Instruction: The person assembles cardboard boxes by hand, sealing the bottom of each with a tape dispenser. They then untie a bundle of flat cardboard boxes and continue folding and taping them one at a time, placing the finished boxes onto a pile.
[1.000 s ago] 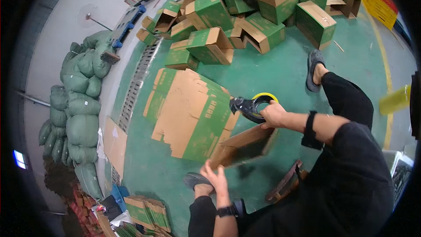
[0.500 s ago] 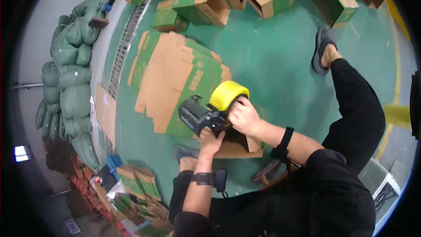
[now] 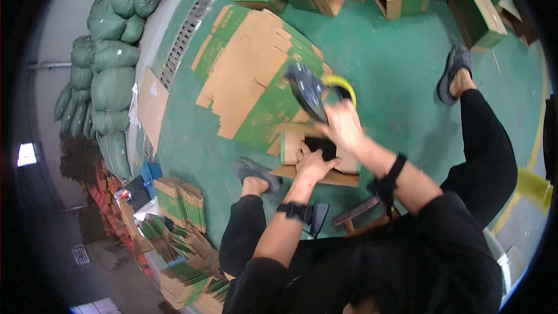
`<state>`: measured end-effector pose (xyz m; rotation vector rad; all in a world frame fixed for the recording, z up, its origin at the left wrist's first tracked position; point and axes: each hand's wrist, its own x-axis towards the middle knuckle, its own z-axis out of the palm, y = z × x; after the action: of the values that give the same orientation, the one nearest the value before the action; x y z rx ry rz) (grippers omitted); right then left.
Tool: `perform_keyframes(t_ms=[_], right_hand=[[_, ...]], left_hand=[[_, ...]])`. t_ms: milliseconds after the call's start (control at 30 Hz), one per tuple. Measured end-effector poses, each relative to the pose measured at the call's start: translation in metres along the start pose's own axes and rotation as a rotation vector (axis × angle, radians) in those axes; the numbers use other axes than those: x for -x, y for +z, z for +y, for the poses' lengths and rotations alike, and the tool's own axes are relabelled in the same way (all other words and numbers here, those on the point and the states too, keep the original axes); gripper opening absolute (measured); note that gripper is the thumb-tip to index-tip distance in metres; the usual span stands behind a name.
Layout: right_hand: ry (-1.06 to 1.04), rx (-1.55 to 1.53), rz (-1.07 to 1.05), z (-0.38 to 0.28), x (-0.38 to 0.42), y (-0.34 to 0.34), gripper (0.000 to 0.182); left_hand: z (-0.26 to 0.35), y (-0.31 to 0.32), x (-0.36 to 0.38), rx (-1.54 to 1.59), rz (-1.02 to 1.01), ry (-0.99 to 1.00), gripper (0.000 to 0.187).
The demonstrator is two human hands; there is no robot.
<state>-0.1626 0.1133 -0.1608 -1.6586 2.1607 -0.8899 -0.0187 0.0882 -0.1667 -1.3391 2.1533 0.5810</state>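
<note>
One tape dispenser (image 3: pixel 308 91) with yellow tape (image 3: pixel 346 88) is sitting in the closed grip of the right hand (image 3: pixel 343 123), while the left hand (image 3: pixel 314 166), partly open, is touching the carton (image 3: pixel 292 146) lying near flattened cardboard (image 3: pixel 247 61) on the floor (image 3: pixel 195 139)

Green sacks (image 3: pixel 113 90) lie heaped along a pale grey wall (image 3: pixel 61 26). Beside the sacks, a slotted drain cover (image 3: pixel 189 30) crosses the glossy green floor (image 3: pixel 386 52). Beyond them in the dim, distorted edge glows a bright patch (image 3: pixel 27 154), perhaps a window. Well apart from them runs a yellow floor line (image 3: pixel 505 215).
</note>
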Motion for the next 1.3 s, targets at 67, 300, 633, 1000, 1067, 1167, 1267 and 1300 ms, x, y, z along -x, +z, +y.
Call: perform_keyframes(t_ms=[67,300,633,1000,1067,1167,1267,1300], right_hand=[[-0.236,-0.013,0.144,0.017,0.038,0.022,0.037],[-0.202,-0.229,-0.046,0.034,0.036,0.033,0.049],[-0.192,0.185,-0.214,0.033,0.053,0.057,0.032],[-0.503,0.279,-0.086,0.017,0.011,0.005,0.057],[-0.513,0.161,-0.27,-0.043,-0.022,-0.043,0.057],[-0.279,-0.068,-0.441,-0.113,-0.063,-0.059,0.055],[-0.131,-0.065,-0.571,-0.155,-0.102,-0.031,0.058],[-0.105,-0.07,-0.566,-0.165,-0.109,-0.013,0.056]], left_hand=[[-0.021,-0.009,0.026,0.204,0.248,0.119,0.038],[-0.062,0.011,0.001,0.373,0.902,0.166,0.047],[-0.048,0.011,-0.026,0.416,0.743,-0.02,0.042],[-0.049,0.036,0.026,0.278,0.618,0.629,0.08],[-0.048,0.045,0.018,0.311,0.662,0.624,0.079],[-0.048,0.047,0.02,0.32,0.674,0.613,0.074],[-0.049,0.058,0.017,0.343,0.737,0.641,0.074],[-0.05,0.061,0.013,0.349,0.732,0.658,0.074]])
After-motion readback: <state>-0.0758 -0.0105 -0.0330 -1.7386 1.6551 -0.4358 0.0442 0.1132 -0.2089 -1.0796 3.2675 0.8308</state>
